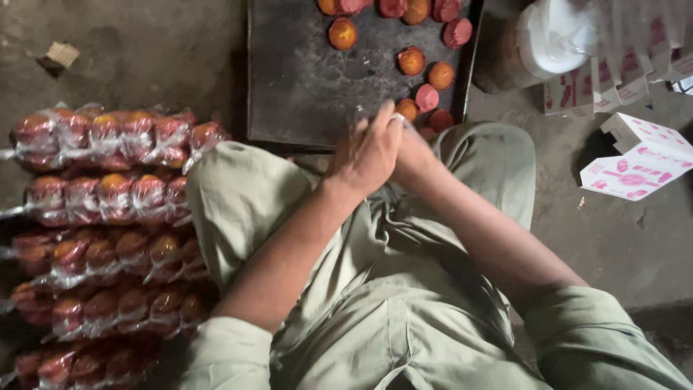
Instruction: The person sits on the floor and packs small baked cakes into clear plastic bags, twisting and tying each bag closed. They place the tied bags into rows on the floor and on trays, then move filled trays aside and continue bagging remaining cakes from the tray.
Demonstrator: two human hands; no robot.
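The dark metal tray is flat, w/ a thin raised rim and a dull, greasy look. Small round cakes sit on it, some orange on top, some tipped over showing pink paper cups.

Both hands meet just below the tray's near right corner. The left hand lies over the right hand, fingers bent, w/ a bit of thin clear plastic poking out between them. Can't tell what else they grip. 2 or 3 cakes lie right by the fingertips.

Most of the tray's middle is bare.

Left of the tray, on the gray concrete floor, shiny bagged cake packs lie in 5 rows. Right of the tray are white-and-pink cardboard boxes. Below the tray, the person's knees in pale green cloth fill the space.
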